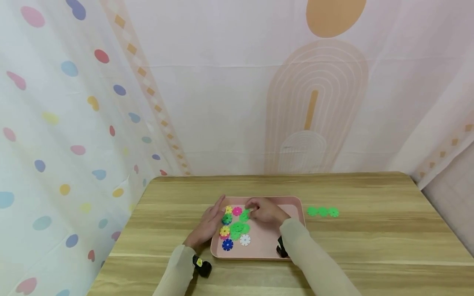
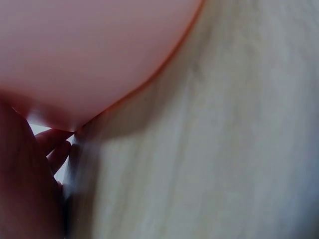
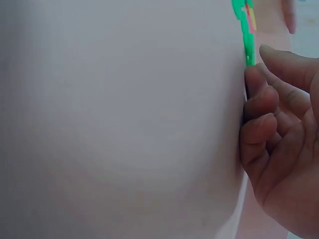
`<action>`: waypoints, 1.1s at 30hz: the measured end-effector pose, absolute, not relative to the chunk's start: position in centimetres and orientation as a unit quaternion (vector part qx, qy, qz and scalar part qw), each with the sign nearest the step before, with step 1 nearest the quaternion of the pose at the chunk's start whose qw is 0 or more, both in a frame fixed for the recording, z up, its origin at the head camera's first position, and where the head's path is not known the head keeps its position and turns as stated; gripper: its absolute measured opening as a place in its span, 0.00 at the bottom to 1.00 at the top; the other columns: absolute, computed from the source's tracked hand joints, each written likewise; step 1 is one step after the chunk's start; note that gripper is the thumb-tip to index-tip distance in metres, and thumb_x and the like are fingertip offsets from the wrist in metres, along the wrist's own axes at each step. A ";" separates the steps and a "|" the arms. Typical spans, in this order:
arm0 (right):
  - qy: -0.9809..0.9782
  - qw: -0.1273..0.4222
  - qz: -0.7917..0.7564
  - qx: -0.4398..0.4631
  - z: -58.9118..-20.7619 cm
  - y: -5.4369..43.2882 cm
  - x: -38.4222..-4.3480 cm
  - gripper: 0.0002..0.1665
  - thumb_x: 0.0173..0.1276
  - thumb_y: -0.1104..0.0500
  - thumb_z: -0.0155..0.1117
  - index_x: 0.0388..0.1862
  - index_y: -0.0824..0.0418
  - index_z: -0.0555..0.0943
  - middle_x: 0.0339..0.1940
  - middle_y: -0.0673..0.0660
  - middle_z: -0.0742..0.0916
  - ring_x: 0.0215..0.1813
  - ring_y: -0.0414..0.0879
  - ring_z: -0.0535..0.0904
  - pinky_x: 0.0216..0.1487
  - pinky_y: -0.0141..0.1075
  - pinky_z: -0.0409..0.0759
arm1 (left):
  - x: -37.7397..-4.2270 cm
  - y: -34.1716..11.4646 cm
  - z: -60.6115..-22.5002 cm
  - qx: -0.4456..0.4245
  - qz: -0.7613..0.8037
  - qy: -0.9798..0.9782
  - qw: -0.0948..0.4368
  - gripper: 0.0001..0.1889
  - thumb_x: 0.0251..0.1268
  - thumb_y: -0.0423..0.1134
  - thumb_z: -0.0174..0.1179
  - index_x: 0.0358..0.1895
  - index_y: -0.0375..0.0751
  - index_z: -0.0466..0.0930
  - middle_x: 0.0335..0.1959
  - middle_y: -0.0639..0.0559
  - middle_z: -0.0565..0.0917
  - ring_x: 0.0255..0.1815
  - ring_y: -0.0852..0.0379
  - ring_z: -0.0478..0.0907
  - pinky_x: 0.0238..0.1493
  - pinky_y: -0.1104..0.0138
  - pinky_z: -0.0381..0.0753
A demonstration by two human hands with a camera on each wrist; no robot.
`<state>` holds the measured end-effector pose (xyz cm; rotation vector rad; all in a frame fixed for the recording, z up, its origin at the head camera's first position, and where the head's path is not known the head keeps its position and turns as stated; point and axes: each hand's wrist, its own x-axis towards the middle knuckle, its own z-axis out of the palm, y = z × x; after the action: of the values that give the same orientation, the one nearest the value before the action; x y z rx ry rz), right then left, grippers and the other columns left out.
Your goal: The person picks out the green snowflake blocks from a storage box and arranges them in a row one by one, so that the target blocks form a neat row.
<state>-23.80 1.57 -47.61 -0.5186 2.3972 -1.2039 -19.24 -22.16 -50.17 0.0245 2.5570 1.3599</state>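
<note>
A pink tray (image 1: 264,246) holds notched snowflake discs in several colours. My left hand (image 1: 209,226) lies along its left rim with fingers extended, beside the discs; in the left wrist view the fingers (image 2: 59,154) are at the tray's outer side. Inside the tray, my right hand (image 1: 267,210) reaches down at the green discs (image 1: 244,216). Its fingers bend toward the tray floor in the right wrist view, fingertips right at a green disc (image 3: 249,50), the thumb (image 3: 286,64) held apart from them. A green pile (image 1: 238,229) lies nearer, next to a white disc (image 1: 245,240).
Three green discs (image 1: 323,211) lie in a row on the wooden table (image 1: 370,238), right of the tray. Blue (image 1: 227,245), yellow (image 1: 224,231) and pink (image 1: 237,211) discs sit in the tray's left part. A patterned curtain (image 1: 222,102) hangs behind the table.
</note>
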 end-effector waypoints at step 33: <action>0.843 0.193 -0.456 -0.213 -48.2 1.6 -23.8 0.10 0.62 0.68 0.71 0.40 0.60 0.80 0.27 0.50 0.72 0.33 0.44 0.68 0.35 0.32 0.68 | -19.1 -22.0 -50.0 0.010 0.466 0.877 0.117 0.31 0.78 0.61 0.37 0.79 0.72 0.41 0.80 0.43 0.48 0.78 0.37 0.44 0.69 0.28 0.43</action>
<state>-23.76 1.60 -48.19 -0.5965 2.3641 -1.2780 -19.13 -22.02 -49.96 0.0301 2.5658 1.3642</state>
